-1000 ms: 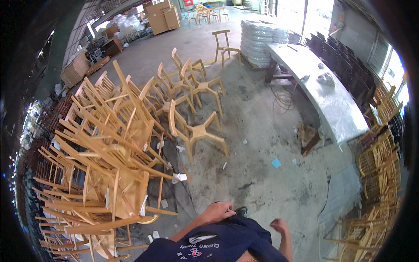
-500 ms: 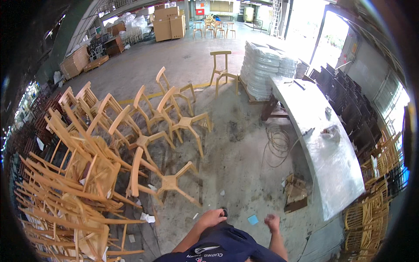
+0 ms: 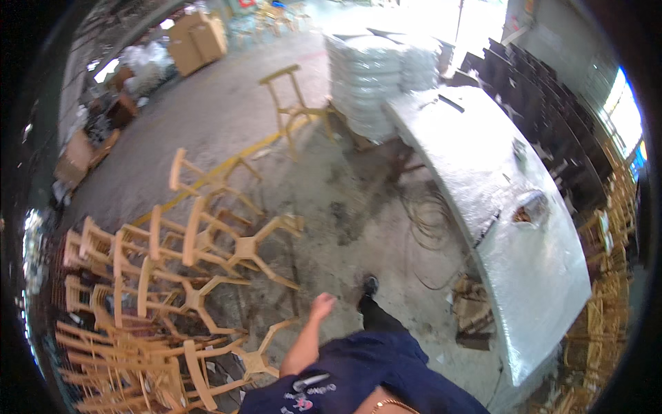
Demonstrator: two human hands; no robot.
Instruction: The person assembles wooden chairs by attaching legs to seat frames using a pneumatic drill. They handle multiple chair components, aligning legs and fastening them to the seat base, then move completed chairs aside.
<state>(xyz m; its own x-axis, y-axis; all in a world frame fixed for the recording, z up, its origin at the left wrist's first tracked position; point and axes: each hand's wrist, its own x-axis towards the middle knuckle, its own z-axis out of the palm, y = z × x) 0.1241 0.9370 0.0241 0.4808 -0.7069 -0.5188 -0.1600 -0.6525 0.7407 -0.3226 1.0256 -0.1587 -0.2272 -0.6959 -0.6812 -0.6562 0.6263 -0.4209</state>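
My left hand [image 3: 322, 305] hangs over the concrete floor in front of my body. Its fingers look loosely apart and nothing shows in them, though motion softens their outline. To its left stand bare wooden chair frames, touched by no hand. The closest one [image 3: 255, 362] is at lower left, and another [image 3: 247, 248] is farther off. My right hand is out of sight. One dark shoe [image 3: 371, 285] is on the floor ahead of me.
A long table [image 3: 476, 145] wrapped in shiny film curves along the right, with a cardboard box [image 3: 472, 310] and a coiled hose [image 3: 424, 224] beside it. Wrapped stacks [image 3: 369, 83] and a lone chair frame [image 3: 296, 107] stand ahead. Stacked chairs [image 3: 138, 366] crowd the left.
The view has turned and moved forward, bringing the table and wrapped stacks closer. My left hand has swung slightly left and away from my body; my right hand has left the view.
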